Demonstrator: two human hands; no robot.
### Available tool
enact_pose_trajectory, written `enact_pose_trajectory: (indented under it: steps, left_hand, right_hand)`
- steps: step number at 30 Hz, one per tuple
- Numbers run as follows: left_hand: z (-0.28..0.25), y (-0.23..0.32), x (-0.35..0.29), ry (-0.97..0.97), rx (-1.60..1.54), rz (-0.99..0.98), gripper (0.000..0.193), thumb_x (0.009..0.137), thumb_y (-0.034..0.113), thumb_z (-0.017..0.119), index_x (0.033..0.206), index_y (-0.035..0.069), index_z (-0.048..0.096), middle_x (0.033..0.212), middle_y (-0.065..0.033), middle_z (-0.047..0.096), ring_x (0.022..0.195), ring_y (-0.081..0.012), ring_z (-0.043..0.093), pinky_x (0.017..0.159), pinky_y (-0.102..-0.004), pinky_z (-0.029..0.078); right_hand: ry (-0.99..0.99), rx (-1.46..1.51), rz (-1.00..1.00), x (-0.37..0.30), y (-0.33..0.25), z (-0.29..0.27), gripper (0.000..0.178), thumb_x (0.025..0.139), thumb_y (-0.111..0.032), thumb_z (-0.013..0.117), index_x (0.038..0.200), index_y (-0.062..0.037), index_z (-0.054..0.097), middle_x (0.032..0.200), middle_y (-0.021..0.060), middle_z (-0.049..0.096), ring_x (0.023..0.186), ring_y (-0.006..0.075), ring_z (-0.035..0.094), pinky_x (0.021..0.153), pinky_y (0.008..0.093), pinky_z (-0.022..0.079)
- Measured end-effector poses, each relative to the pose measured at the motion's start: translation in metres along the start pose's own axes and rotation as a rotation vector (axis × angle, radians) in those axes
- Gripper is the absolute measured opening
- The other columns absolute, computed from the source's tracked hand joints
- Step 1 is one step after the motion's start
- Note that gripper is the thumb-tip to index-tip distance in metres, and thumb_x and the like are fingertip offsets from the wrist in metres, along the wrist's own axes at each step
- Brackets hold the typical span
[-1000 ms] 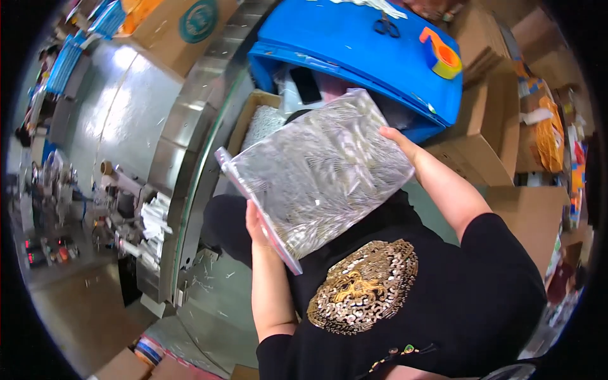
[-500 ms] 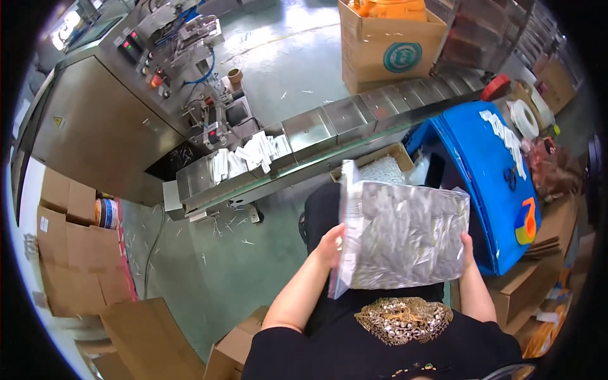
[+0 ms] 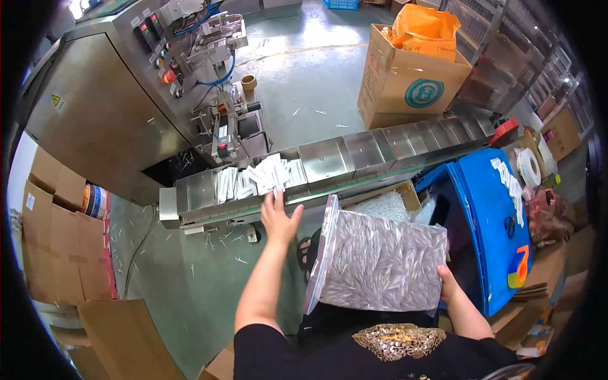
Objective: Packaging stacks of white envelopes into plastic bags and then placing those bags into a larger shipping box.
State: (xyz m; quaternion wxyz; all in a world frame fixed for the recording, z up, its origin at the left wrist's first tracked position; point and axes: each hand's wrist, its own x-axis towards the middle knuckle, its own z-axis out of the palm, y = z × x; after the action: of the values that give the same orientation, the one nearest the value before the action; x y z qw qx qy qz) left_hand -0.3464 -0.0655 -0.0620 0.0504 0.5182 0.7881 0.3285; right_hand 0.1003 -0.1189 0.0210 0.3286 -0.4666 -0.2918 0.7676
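Observation:
A large clear zip bag (image 3: 383,263), packed with many thin whitish-grey pieces, rests over my lap. My right hand (image 3: 448,284) grips its right side, the thumb on top and the other fingers hidden beneath. Out to the left, my left hand (image 3: 278,218) is off the bag with its fingers spread and nothing in them. Its fingertips reach the near edge of a pile of slim white packets (image 3: 269,177), which lies on the metal conveyor (image 3: 326,160). Whether they touch a packet I cannot tell.
Behind the conveyor's left end stands a steel machine (image 3: 95,107). A blue bin (image 3: 481,209) at right carries black scissors (image 3: 510,227), a tape dispenser (image 3: 520,269) and white strips. A box of small white pieces (image 3: 386,206) sits beyond the bag. Farther back is a carton (image 3: 405,82) with orange bags.
My left hand has let go of the bag's left edge and moved forward and left to the packets. The bag has come lower and slightly left, still in my right hand. The view has shifted.

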Motion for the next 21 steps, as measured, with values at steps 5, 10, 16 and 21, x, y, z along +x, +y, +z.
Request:
enact_pose_trajectory:
  steps: [5,10,16,21]
  left_hand:
    - [0.007,-0.024,0.075,-0.179,0.295,0.015,0.085,0.065,0.056,0.067,0.137,0.025,0.034,0.145,-0.0212,0.012,0.127,-0.0531,0.014,0.101,-0.0594,0.017]
    - [0.054,-0.024,0.112,-0.170,0.290,0.019,0.065,0.072,0.045,0.061,0.129,0.019,0.045,0.142,-0.0221,0.023,0.123,-0.0545,0.021,0.101,-0.0593,0.019]
    - [0.101,-0.006,0.127,-0.084,0.041,0.096,0.039,0.072,0.012,0.059,0.111,0.013,0.055,0.122,-0.0171,0.050,0.114,-0.0401,0.043,0.099,-0.0538,0.029]
    - [0.082,-0.020,0.135,-0.133,0.130,0.259,0.043,0.076,0.018,0.059,0.118,0.017,0.053,0.123,-0.0144,0.049,0.116,-0.0355,0.043,0.096,-0.0594,0.028]
  right_hand:
    - [0.074,-0.019,0.048,0.008,-0.004,-0.006,0.089,0.063,-0.047,0.068,0.133,-0.0055,0.031,0.122,0.0104,0.047,0.110,0.0248,0.049,0.093,0.0393,0.041]
    - [0.127,-0.057,0.051,0.019,-0.009,-0.002,0.080,0.067,-0.051,0.064,0.126,-0.0010,0.041,0.115,0.0141,0.055,0.103,0.0271,0.055,0.090,0.0413,0.044]
    - [0.134,-0.043,0.122,0.036,-0.012,0.000,0.083,0.065,-0.053,0.064,0.127,-0.0020,0.040,0.117,0.0140,0.054,0.104,0.0276,0.054,0.091,0.0420,0.043]
    - [0.163,-0.037,0.169,0.042,-0.015,0.008,0.089,0.062,-0.055,0.066,0.129,-0.0038,0.038,0.119,0.0137,0.052,0.107,0.0279,0.052,0.093,0.0426,0.042]
